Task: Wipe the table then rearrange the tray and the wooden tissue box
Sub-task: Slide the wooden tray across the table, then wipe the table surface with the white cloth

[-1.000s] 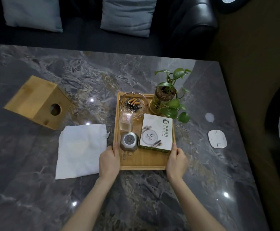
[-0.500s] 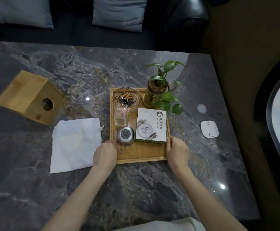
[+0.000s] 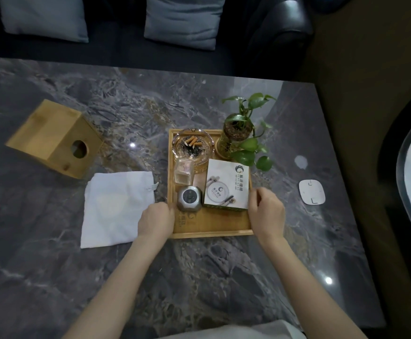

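- Bamboo-coloured wood makes up the tray (image 3: pixel 211 233), which sits right of the middle of the dark marble table (image 3: pixel 101 277), nearer the right edge than the left.
- The left hand (image 3: pixel 156 222) is curled over the tray's left rim near its front corner; the right hand (image 3: pixel 268 214) is closed on the right rim, beside the white box (image 3: pixel 227 185). Both look like holds on the tray, though the fingertips are hidden.
- The wooden tissue box (image 3: pixel 55 138) lies towards the left edge, turned askew, with a round hole facing the viewer; well apart from the tray.
- A white cloth (image 3: pixel 117 210) lies flat between the tissue box and the tray, just beside the left hand.
- In the tray: a glass ashtray (image 3: pixel 191 148) holding ash and cigarette butts at the far left corner, a potted plant (image 3: pixel 238 133) at the far right corner, a small glass bottle (image 3: pixel 184 171), a grey faceted object (image 3: pixel 189 199), and the white box.
- Risk, as I judge it: a jerk or tilt of the tray could topple the tall plant or the bottle, or spill ash on the table.
- A white flat device (image 3: pixel 312 195) lies near the right edge; a tray pushed that way could knock it.
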Demonstrator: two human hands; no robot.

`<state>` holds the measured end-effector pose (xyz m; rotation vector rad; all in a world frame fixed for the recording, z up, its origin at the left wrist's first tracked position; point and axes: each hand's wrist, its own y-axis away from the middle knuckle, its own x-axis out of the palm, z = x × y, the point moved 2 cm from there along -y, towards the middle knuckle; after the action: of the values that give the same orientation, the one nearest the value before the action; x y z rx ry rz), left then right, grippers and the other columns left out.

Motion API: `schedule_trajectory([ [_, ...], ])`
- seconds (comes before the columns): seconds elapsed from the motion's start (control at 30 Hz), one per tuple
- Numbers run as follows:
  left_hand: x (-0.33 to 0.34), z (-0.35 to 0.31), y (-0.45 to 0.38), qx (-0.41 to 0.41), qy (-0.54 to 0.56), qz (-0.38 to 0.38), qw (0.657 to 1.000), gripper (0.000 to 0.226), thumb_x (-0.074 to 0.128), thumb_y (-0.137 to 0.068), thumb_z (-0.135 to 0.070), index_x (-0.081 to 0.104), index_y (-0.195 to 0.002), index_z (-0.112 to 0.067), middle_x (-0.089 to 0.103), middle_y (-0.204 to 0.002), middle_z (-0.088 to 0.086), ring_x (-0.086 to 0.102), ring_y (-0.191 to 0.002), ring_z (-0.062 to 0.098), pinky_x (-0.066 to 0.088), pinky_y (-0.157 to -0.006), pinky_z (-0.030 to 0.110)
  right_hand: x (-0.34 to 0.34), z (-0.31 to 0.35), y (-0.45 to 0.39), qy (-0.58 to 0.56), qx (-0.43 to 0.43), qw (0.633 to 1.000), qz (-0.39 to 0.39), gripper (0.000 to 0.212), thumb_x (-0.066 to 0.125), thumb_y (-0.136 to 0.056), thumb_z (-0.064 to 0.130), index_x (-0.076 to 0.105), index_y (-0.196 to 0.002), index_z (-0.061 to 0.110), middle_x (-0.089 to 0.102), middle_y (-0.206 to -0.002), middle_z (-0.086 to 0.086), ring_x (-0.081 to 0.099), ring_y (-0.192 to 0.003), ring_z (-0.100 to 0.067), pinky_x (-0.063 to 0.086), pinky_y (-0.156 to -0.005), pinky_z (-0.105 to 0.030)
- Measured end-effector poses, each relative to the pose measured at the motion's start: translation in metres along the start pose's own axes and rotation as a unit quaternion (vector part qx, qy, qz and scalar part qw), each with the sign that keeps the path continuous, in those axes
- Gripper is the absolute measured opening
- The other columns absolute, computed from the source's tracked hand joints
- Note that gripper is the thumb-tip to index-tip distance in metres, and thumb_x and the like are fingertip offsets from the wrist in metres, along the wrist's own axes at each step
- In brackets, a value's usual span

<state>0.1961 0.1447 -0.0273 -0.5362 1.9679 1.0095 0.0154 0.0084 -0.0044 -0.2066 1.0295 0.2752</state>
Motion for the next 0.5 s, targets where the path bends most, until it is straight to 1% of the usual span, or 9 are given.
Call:
schedule_trajectory([
  [0.07,-0.016,0.004,0.002,0.001,0.035,-0.027,0.999,0.039,0.035,-0.093,-0.029,0.061,-0.084,-0.002,0.066,-0.093,0.02,0.061,-0.086,0.037,0.047,-0.07,0.036,-0.012,0.029,0.0,-0.05,-0.049,0.996,-0.049,0.023,0.05,-0.092,0.013,0.061,-0.076,0.002,0.065,-0.071,-0.013,0.058,-0.06,-0.027,0.035,-0.055,-0.027],
  [0.13,-0.034,0.013,0.006,-0.005,0.104,-0.059,0.993,0.036,0.039,-0.092,-0.029,0.059,-0.071,-0.008,0.068,-0.078,0.016,0.063,-0.073,0.031,0.052,-0.069,0.037,-0.016,0.063,0.0,-0.095,-0.113,0.987,-0.07,0.021,0.051,-0.09,0.012,0.063,-0.076,0.003,0.065,-0.066,-0.009,0.054,-0.054,-0.019,0.032,-0.05,-0.016],
  [0.17,-0.043,0.018,0.008,-0.01,0.146,-0.077,0.986,0.034,0.04,-0.092,-0.027,0.056,-0.068,-0.01,0.067,-0.075,0.014,0.063,-0.069,0.028,0.051,-0.064,0.036,-0.014,0.078,0.0,-0.113,-0.139,0.981,-0.072,0.022,0.05,-0.09,0.013,0.064,-0.075,0.003,0.065,-0.065,-0.008,0.053,-0.052,-0.017,0.033,-0.05,-0.018],
  [0.23,-0.055,0.029,0.014,-0.022,0.214,-0.12,0.969,0.025,0.041,-0.093,-0.022,0.054,-0.075,-0.01,0.065,-0.076,0.012,0.061,-0.068,0.022,0.042,-0.058,0.03,-0.006,0.106,0.0,-0.137,-0.184,0.971,-0.063,0.025,0.047,-0.09,0.015,0.064,-0.077,0.003,0.065,-0.063,-0.007,0.05,-0.05,-0.013,0.033,-0.051,-0.018],
  [0.33,-0.058,0.053,0.021,-0.056,0.248,-0.218,0.942,0.019,0.045,-0.091,-0.016,0.057,-0.095,-0.003,0.062,-0.097,0.016,0.056,-0.088,0.026,0.039,-0.074,0.032,0.022,0.139,0.002,-0.161,-0.235,0.959,0.005,0.026,0.043,-0.091,0.017,0.063,-0.088,0.002,0.067,-0.07,-0.011,0.057,-0.056,-0.015,0.041,-0.054,-0.017],
  [0.37,-0.053,0.063,0.023,-0.079,0.241,-0.24,0.937,0.022,0.048,-0.09,-0.015,0.056,-0.104,-0.001,0.058,-0.108,0.018,0.052,-0.099,0.03,0.039,-0.082,0.035,0.033,0.148,0.003,-0.158,-0.244,0.956,0.044,0.025,0.042,-0.092,0.016,0.062,-0.093,0.001,0.068,-0.077,-0.014,0.061,-0.063,-0.021,0.049,-0.059,-0.026],
  [0.4,-0.046,0.073,0.024,-0.107,0.224,-0.251,0.936,0.029,0.051,-0.089,-0.015,0.053,-0.113,0.001,0.052,-0.12,0.02,0.047,-0.11,0.033,0.037,-0.091,0.038,0.045,0.157,0.006,-0.147,-0.257,0.952,0.074,0.022,0.044,-0.092,0.013,0.061,-0.097,0.001,0.068,-0.084,-0.017,0.064,-0.072,-0.028,0.054,-0.064,-0.037],
  [0.43,-0.038,0.082,0.024,-0.134,0.204,-0.245,0.938,0.04,0.053,-0.088,-0.017,0.047,-0.122,0.002,0.045,-0.131,0.022,0.039,-0.12,0.036,0.034,-0.098,0.042,0.056,0.164,0.009,-0.136,-0.273,0.947,0.099,0.02,0.046,-0.092,0.009,0.061,-0.101,-0.001,0.068,-0.09,-0.019,0.064,-0.08,-0.032,0.055,-0.07,-0.043],
  [0.5,-0.024,0.098,0.027,-0.183,0.173,-0.203,0.946,0.065,0.054,-0.087,-0.028,0.027,-0.137,0.003,0.024,-0.148,0.022,0.021,-0.135,0.038,0.022,-0.109,0.046,0.079,0.177,0.015,-0.109,-0.286,0.936,0.176,0.027,0.047,-0.092,0.005,0.055,-0.117,-0.001,0.063,-0.115,-0.02,0.059,-0.105,-0.032,0.05,-0.089,-0.041],
])
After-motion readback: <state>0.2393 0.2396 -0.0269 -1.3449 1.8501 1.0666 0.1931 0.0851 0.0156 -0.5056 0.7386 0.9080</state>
